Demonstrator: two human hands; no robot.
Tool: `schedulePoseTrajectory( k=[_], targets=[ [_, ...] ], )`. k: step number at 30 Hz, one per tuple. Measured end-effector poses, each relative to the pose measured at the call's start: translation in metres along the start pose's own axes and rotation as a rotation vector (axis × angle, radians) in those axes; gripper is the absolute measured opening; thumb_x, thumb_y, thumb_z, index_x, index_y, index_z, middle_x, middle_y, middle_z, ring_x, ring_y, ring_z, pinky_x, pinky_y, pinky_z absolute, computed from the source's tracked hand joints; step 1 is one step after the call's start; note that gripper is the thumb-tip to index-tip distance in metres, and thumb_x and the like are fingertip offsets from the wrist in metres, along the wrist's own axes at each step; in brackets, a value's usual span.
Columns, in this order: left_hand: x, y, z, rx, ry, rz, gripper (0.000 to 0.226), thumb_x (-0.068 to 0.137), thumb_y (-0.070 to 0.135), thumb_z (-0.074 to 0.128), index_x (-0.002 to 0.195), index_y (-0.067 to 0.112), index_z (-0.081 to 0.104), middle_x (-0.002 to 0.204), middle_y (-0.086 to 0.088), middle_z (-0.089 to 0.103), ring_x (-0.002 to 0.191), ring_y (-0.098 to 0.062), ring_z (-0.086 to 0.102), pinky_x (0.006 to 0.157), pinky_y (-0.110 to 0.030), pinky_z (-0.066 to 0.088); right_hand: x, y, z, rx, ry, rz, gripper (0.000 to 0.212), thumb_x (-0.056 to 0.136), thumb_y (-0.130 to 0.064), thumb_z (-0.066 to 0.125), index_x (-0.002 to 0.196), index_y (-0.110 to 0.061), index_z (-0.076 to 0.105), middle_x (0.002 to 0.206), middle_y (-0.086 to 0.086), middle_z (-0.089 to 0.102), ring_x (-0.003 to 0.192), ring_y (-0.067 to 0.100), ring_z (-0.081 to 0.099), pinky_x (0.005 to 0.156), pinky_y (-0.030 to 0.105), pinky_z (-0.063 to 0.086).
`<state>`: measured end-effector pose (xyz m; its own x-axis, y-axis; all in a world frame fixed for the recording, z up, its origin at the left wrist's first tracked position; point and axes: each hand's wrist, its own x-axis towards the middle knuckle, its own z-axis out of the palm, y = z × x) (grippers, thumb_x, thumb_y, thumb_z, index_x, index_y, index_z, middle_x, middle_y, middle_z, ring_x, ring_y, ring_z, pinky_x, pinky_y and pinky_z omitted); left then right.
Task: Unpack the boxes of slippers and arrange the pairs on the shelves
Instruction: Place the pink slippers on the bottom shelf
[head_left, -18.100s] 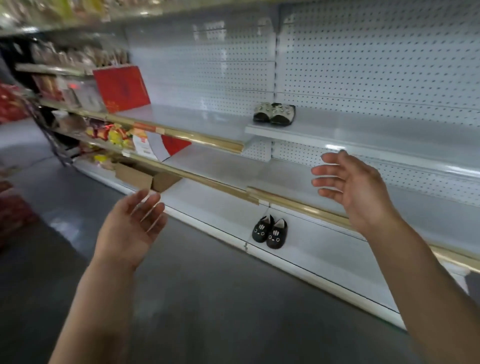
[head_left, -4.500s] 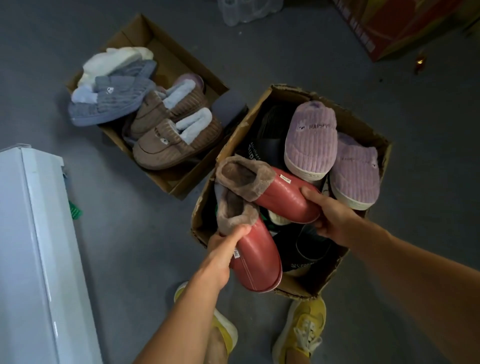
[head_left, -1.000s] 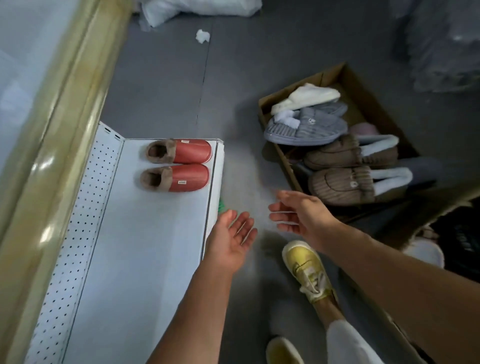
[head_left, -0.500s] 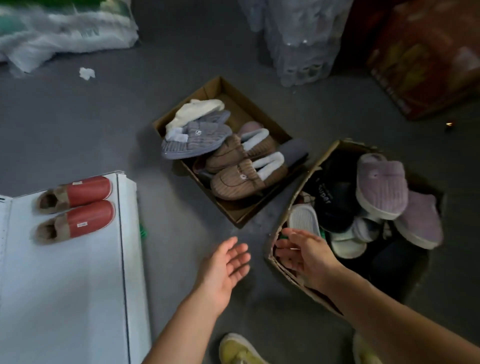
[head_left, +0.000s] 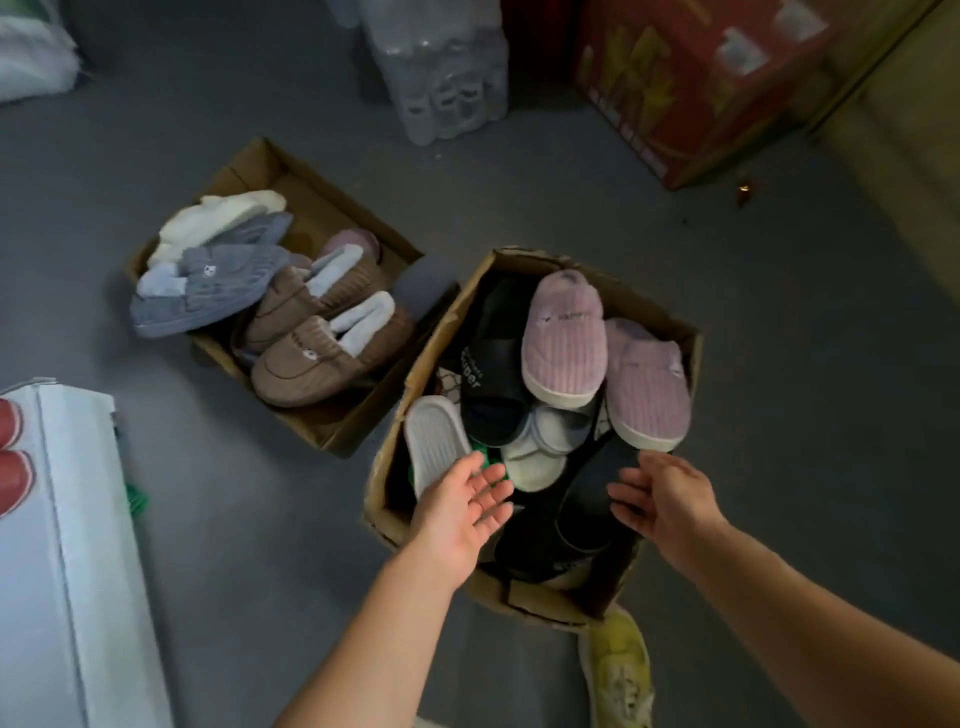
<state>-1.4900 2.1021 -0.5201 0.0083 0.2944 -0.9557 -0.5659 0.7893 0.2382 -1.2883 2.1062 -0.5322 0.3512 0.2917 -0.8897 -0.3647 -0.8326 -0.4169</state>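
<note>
Both hands spread, empty, over the near box (head_left: 524, 597).
Left hand (head_left: 462, 512) sat nearest the white slipper (head_left: 431, 441), long axis running away from it; right hand (head_left: 662, 499) just short of the pink pair (head_left: 644, 384).

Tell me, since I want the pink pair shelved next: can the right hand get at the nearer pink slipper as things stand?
Probably yes. The right hand hovers open over the box, just short of the nearer pink slipper, which lies on top of the pile with nothing covering it or between them.
</note>
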Motion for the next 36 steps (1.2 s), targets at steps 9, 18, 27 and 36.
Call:
schedulePoseTrajectory(
  k=[9, 18, 27, 36],
  targets=[
    [0.070, 0.004, 0.109, 0.060, 0.038, 0.087, 0.064, 0.093, 0.037, 0.065, 0.145, 0.010, 0.041, 0.142, -0.017, 0.050, 0.122, -0.030, 0.054, 0.098, -0.039, 0.046, 0.062, -0.047, -0.017, 0.237, 0.043, 0.209, 0.052, 0.098, -0.026, 0.054, 0.144, -0.010, 0.036, 0.139, 0.021, 0.044, 0.117, 0.038, 0.054, 0.096, 0.045, 0.049],
    [0.091, 0.005, 0.129, 0.096, 0.131, 0.183, 0.039, 0.090, 0.016, 0.070, 0.125, 0.006, 0.056, 0.126, -0.019, 0.061, 0.107, -0.029, 0.062, 0.069, -0.031, 0.055, 0.088, -0.044, -0.006, 0.202, 0.089, 0.158, 0.048, 0.089, -0.017, 0.066, 0.133, -0.009, 0.047, 0.118, 0.013, 0.053, 0.069, 0.019, 0.053, 0.060, 0.025, 0.050],
    [0.070, -0.013, 0.104, 0.006, 0.073, 0.150, 0.030, 0.091, 0.008, 0.067, 0.120, 0.005, 0.059, 0.120, -0.017, 0.065, 0.101, -0.026, 0.066, 0.074, -0.033, 0.057, 0.085, -0.031, -0.024, 0.223, 0.020, 0.157, 0.051, 0.085, -0.010, 0.071, 0.130, -0.006, 0.046, 0.121, 0.017, 0.058, 0.081, 0.023, 0.064, 0.055, 0.027, 0.051],
    [0.069, -0.032, 0.081, 0.683, 0.375, 0.516, 0.088, 0.087, 0.009, 0.071, 0.155, 0.021, 0.016, 0.156, -0.010, 0.025, 0.138, -0.030, 0.038, 0.113, -0.047, 0.037, 0.089, -0.042, -0.044, -0.832, 0.210, -0.426, 0.086, 0.079, -0.028, 0.073, 0.145, -0.008, 0.021, 0.146, 0.015, 0.028, 0.135, 0.034, 0.026, 0.107, 0.049, 0.034]
  ],
)
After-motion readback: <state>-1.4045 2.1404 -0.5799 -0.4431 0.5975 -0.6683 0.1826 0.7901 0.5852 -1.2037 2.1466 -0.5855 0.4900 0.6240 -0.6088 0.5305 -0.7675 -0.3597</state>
